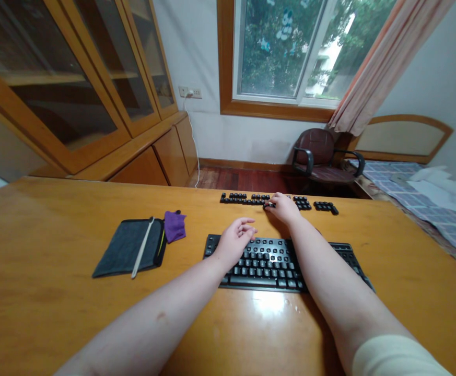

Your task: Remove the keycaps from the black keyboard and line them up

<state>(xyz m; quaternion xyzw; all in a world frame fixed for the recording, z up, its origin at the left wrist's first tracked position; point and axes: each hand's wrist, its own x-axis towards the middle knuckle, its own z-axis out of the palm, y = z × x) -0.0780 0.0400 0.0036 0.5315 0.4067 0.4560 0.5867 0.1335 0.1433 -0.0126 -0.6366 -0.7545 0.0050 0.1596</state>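
A black keyboard (262,271) lies on the wooden desk; its upper rows show bare key posts, while keycaps sit on the lower rows. My left hand (235,240) is over the keyboard's upper left part, its fingers loosely bent and apart, holding nothing. Beyond the keyboard, loose black keycaps (237,198) are laid out in rows near the far edge of the desk. My right hand (284,209) reaches over the keyboard to these rows, fingertips pinched on a black keycap (269,205). That hand hides some of the keycaps behind it.
Left of the keyboard lies a dark grey pouch (120,245) with a pale thin stick-like tool (142,249) across it. A purple cloth (175,226) touches the pouch's right side. Past the desk are a glass-door cabinet (129,125), an armchair (316,154) and a bed (411,185).
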